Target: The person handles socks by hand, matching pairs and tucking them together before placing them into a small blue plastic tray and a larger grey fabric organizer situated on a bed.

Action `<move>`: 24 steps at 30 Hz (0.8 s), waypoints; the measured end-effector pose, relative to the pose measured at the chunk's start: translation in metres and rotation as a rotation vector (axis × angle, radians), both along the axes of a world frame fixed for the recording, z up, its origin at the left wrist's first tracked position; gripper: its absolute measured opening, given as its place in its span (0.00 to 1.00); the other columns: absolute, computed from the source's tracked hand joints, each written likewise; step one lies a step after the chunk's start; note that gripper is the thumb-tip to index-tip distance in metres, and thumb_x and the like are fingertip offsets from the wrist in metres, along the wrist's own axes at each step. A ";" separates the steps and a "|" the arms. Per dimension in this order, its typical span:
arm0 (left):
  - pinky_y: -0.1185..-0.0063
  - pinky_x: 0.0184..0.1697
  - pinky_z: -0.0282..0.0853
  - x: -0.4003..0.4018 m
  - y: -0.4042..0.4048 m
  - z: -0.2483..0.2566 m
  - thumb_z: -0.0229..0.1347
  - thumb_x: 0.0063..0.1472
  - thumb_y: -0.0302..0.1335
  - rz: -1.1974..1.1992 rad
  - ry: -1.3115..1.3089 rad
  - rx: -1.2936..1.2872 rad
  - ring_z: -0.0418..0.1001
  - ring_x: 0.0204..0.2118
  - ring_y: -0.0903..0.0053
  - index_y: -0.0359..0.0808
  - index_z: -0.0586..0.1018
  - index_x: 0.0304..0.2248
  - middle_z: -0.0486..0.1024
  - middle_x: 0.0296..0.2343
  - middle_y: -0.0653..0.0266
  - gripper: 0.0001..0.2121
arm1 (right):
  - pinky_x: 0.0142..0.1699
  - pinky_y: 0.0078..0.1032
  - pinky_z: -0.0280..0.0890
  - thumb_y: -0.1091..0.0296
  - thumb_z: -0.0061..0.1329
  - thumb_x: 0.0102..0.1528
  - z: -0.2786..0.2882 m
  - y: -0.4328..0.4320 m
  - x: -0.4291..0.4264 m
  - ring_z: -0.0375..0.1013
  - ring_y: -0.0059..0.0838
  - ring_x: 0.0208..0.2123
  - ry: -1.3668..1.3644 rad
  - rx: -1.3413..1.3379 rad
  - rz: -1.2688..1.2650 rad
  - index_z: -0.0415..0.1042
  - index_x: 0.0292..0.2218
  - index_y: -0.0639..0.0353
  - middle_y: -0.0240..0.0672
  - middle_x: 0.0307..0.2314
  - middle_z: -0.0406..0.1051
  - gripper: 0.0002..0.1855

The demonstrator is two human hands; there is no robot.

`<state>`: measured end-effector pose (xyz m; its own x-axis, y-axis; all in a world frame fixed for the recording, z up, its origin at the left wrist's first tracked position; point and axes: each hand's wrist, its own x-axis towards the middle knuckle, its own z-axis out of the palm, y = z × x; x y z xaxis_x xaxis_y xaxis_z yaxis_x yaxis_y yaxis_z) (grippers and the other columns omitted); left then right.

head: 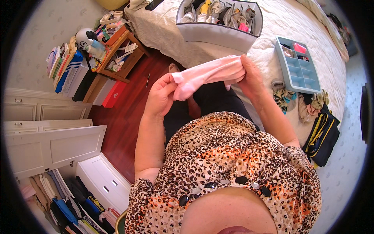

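A pale pink ribbed sock (209,73) is stretched between my two hands above my lap. My left hand (160,95) pinches one end, near the heel and toe part, between thumb and fingers. At the other end, my right hand (252,74) grips the fabric, and a small flap of pink cloth hangs below it. Just beyond the sock, on the bed, stands a white fabric storage box (216,36) whose divided compartments hold rolled socks and other small garments. To the right lies a light blue divided tray (298,65) with a few small garments in its far compartments.
Loose socks (314,106) and folded dark clothing with yellow trim (321,136) lie on the bed (271,17) at right. A cluttered wooden bedside table (122,54) and a red shoebox (114,93) stand at left. An open wardrobe door (70,146) juts over the wooden floor (128,122).
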<state>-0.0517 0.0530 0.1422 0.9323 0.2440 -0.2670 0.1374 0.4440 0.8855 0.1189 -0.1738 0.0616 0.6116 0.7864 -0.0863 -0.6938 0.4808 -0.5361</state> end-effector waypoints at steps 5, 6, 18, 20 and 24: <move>0.69 0.35 0.76 0.007 -0.018 -0.006 0.47 0.61 0.23 0.126 -0.025 -0.054 0.75 0.35 0.68 0.39 0.62 0.45 0.73 0.36 0.54 0.13 | 0.45 0.29 0.67 0.56 0.37 0.63 0.004 0.009 -0.010 0.72 0.29 0.39 0.089 -0.093 -0.130 0.68 0.44 0.63 0.38 0.37 0.72 0.19; 0.68 0.34 0.76 0.004 -0.015 -0.011 0.47 0.61 0.23 0.132 -0.021 -0.073 0.75 0.34 0.68 0.39 0.64 0.45 0.73 0.35 0.55 0.13 | 0.45 0.30 0.68 0.56 0.38 0.63 0.004 0.008 -0.009 0.72 0.29 0.39 0.098 -0.087 -0.133 0.67 0.44 0.64 0.38 0.37 0.72 0.19; 0.73 0.47 0.68 -0.005 -0.009 -0.032 0.50 0.64 0.35 -0.023 0.088 -0.052 0.73 0.38 0.74 0.31 0.75 0.43 0.74 0.37 0.59 0.15 | 0.41 0.26 0.70 0.55 0.38 0.63 0.012 0.005 -0.011 0.74 0.28 0.36 -0.013 -0.084 -0.111 0.68 0.44 0.65 0.39 0.35 0.73 0.20; 0.80 0.40 0.66 -0.004 -0.008 -0.033 0.53 0.61 0.29 0.168 -0.005 0.387 0.70 0.35 0.80 0.29 0.78 0.37 0.73 0.35 0.63 0.10 | 0.40 0.25 0.70 0.55 0.37 0.63 0.009 0.004 -0.011 0.74 0.27 0.34 -0.085 -0.146 -0.105 0.68 0.44 0.65 0.39 0.34 0.73 0.20; 0.85 0.35 0.65 0.000 -0.012 -0.017 0.53 0.62 0.28 0.432 -0.032 0.570 0.69 0.30 0.85 0.30 0.78 0.31 0.73 0.28 0.69 0.08 | 0.39 0.20 0.68 0.56 0.38 0.63 -0.002 0.006 -0.016 0.73 0.22 0.32 -0.274 -0.354 -0.055 0.70 0.42 0.65 0.35 0.32 0.74 0.19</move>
